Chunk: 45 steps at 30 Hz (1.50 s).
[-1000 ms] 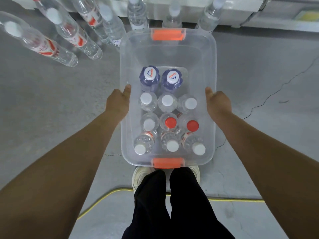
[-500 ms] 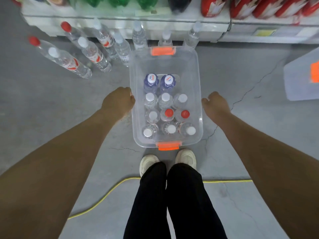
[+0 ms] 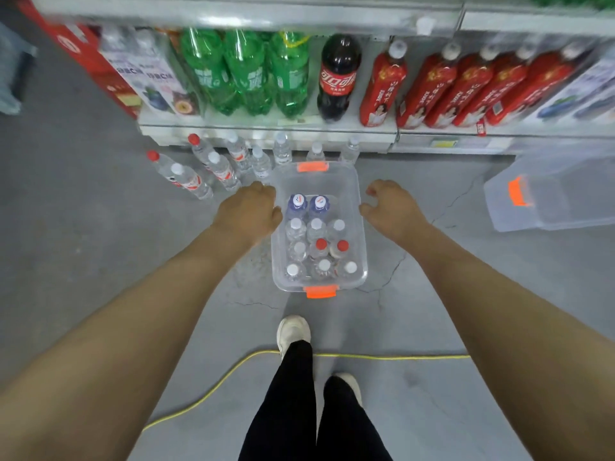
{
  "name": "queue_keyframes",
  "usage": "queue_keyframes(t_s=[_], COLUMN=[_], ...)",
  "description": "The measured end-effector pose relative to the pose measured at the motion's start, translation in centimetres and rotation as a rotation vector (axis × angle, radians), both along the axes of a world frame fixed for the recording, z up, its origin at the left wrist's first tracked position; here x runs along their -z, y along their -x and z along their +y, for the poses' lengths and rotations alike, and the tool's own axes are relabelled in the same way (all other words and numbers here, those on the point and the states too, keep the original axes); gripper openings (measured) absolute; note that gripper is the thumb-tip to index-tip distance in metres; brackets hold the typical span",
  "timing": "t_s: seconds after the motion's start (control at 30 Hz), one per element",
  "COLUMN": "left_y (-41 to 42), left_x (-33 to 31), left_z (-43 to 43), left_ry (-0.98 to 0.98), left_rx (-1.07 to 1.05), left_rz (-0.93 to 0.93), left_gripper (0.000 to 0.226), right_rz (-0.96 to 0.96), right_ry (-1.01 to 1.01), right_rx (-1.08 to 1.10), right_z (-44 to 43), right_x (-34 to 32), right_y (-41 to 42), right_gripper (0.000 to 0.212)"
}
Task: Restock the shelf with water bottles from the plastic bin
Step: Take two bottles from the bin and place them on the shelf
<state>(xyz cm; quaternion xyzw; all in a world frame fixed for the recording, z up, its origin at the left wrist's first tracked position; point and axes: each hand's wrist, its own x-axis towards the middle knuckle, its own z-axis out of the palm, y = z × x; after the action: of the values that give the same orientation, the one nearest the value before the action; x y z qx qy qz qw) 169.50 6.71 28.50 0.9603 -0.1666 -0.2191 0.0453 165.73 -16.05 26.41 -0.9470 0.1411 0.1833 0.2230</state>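
— Both hands have let go of the plastic bin [image 3: 361,247]; it now sits on the floor [image 3: 100,261] before the shelf [image 3: 266,129], and the view has lifted.

— Left hand [image 3: 248,212] and right hand [image 3: 391,207]?

— Loosely curled, empty, hovering by the bin's sides.

— Why set it there?

— Likely so the water bottles [image 3: 316,227], standing upright inside, are within reach of the shelf. More bottles [image 3: 213,168] wait on the floor.

— Any writing?

— Red bottles [image 3: 442,91] read "JUICE"; the cola [image 3: 337,78] label shows Chinese script.
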Motion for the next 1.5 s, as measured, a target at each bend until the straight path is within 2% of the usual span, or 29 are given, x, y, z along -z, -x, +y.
queue_keyframes(t_s=[0.23,0.43,0.6,0.77,1.0,1.23,1.4,1.5], left_y=[5.8,10.3,12.7,14.6,14.7,13.2,11.9,11.1], left_x=[-0.8,-1.4,0.9,6.8,18.2,28.5,33.8,35.8], left_z=[-1.1,-3.1,-4.5,-5.2,-6.1,-6.8,-7.0,-7.2], left_ry=[-0.070,-0.102,-0.071,-0.018,0.061,0.197,0.406,0.510], left_rx=[0.006,-0.042,-0.057,-0.062,-0.085,-0.175,-0.241,-0.298], left_rz=[-0.058,-0.033,-0.020,0.003,0.020,0.014,0.120,0.160], left_gripper=[0.039,0.040,0.039,0.038,0.040,0.046,0.053,0.055], right_rz=[-0.013,0.002,0.036,0.078,0.095,-0.130,-0.165,-0.197], right_ry=[0.136,0.132,0.074,0.067,0.058,-0.182,-0.192,-0.105], right_rx=[-0.228,-0.261,-0.238,-0.230,-0.174,-0.017,-0.007,-0.069], right_z=[-0.7,-1.6,-2.3,-2.3,-3.0,-2.1,-2.2,-2.7], right_x=[-0.8,-0.9,2.2,8.3,18.6,27.9,32.1,34.0], right_y=[4.4,8.8,12.0,14.1,14.0,12.3,11.1,10.6], right_gripper=[0.041,0.043,0.042,0.041,0.043,0.048,0.055,0.053])
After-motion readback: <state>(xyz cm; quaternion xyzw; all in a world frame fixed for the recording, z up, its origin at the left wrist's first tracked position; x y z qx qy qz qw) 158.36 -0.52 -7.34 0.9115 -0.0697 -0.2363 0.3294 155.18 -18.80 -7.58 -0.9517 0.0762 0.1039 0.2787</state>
